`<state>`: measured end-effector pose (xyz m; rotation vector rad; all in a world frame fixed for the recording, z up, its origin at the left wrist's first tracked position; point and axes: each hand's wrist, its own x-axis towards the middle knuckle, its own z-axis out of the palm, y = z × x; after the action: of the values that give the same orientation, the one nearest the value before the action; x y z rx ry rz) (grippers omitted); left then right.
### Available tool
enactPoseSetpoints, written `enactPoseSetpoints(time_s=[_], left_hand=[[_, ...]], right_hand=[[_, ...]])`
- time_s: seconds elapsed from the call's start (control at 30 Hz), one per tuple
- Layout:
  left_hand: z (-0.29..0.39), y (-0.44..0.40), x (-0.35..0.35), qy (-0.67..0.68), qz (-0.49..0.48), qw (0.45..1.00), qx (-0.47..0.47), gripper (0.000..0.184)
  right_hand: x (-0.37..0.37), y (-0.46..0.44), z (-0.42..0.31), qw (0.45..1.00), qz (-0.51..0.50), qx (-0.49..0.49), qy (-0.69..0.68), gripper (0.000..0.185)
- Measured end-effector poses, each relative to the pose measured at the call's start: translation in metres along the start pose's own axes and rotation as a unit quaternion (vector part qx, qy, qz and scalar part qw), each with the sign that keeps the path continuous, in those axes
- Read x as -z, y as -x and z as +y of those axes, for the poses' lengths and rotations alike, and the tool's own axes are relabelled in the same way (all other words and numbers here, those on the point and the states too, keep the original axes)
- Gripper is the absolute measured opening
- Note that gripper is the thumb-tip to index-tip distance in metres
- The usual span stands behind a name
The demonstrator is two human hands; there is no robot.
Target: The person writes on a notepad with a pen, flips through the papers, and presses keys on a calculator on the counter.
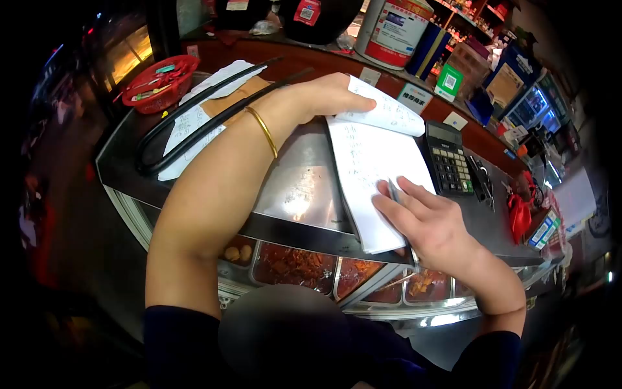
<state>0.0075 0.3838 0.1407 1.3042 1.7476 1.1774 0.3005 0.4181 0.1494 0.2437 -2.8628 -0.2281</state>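
A white notepad (372, 162) with handwriting down its page lies on the dark counter in front of me. Its top sheets are folded back, and my left hand (337, 97) grips them with the thumb on the turned paper. A gold bangle (262, 133) circles my left wrist. Low on the page rests my right hand (424, 217), its fingers closed round a pen (393, 192) whose far end shows below the hand. Just right of the pad sits a black calculator (448, 159).
Papers (188, 129) with a black looped tube (152, 165) across them lie left, near a red basket (159, 84) of small items. Keys (483, 181) lie beyond the calculator. Food trays (295, 267) sit under the counter edge. A large can (393, 32) stands behind.
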Motion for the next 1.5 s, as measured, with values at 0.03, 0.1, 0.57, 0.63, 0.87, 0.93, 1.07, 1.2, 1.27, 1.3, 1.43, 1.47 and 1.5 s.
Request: enactPoseSetpoints(time_s=[0.03, 0.1, 0.57, 0.63, 0.87, 0.93, 1.07, 1.2, 1.27, 1.3, 1.43, 1.47, 1.5], left_hand=[[0.001, 0.0, 0.0, -0.008, 0.006, 1.0, 0.003, 0.046], [0.002, 0.001, 0.002, -0.024, 0.017, 1.0, 0.007, 0.046], [0.011, 0.025, 0.009, -0.078, -0.079, 0.994, -0.019, 0.055], [0.013, 0.027, 0.012, -0.083, -0.108, 0.99, -0.021, 0.055], [0.007, 0.021, 0.019, -0.077, -0.136, 0.987, -0.034, 0.056], [0.002, 0.019, 0.018, -0.068, -0.14, 0.987, -0.04, 0.056], [0.003, 0.019, 0.018, -0.088, -0.12, 0.989, -0.025, 0.054], [-0.007, 0.013, 0.019, -0.1, -0.11, 0.988, -0.037, 0.055], [-0.007, 0.013, 0.018, -0.092, -0.107, 0.989, -0.039, 0.055], [-0.005, 0.015, 0.018, -0.089, -0.104, 0.99, -0.04, 0.054], [-0.003, 0.019, 0.016, -0.065, -0.108, 0.991, -0.05, 0.054], [-0.001, 0.019, 0.016, -0.074, -0.105, 0.991, -0.044, 0.054], [-0.003, 0.019, 0.016, -0.069, -0.106, 0.991, -0.046, 0.054]], right_hand=[[0.002, -0.008, -0.006, 1.0, -0.009, -0.01, -0.012, 0.059], [0.004, -0.019, -0.01, 0.999, -0.028, -0.029, -0.035, 0.065], [0.005, -0.052, 0.046, 0.873, 0.123, -0.113, -0.459, 0.036], [-0.01, -0.072, 0.054, 0.829, 0.088, -0.228, -0.503, 0.035], [-0.059, -0.093, 0.075, 0.828, 0.2, -0.261, -0.453, 0.01], [-0.059, -0.091, 0.07, 0.836, 0.201, -0.286, -0.422, 0.011], [-0.068, -0.09, 0.073, 0.853, 0.223, -0.252, -0.399, 0.012], [-0.06, -0.09, 0.07, 0.867, 0.167, -0.263, -0.39, 0.008], [-0.058, -0.089, 0.07, 0.867, 0.159, -0.269, -0.387, 0.009], [-0.058, -0.089, 0.07, 0.868, 0.155, -0.27, -0.386, 0.01], [-0.07, -0.09, 0.073, 0.846, 0.238, -0.269, -0.393, 0.014], [-0.071, -0.091, 0.073, 0.847, 0.238, -0.261, -0.397, 0.015], [-0.07, -0.09, 0.073, 0.849, 0.232, -0.26, -0.398, 0.015]])
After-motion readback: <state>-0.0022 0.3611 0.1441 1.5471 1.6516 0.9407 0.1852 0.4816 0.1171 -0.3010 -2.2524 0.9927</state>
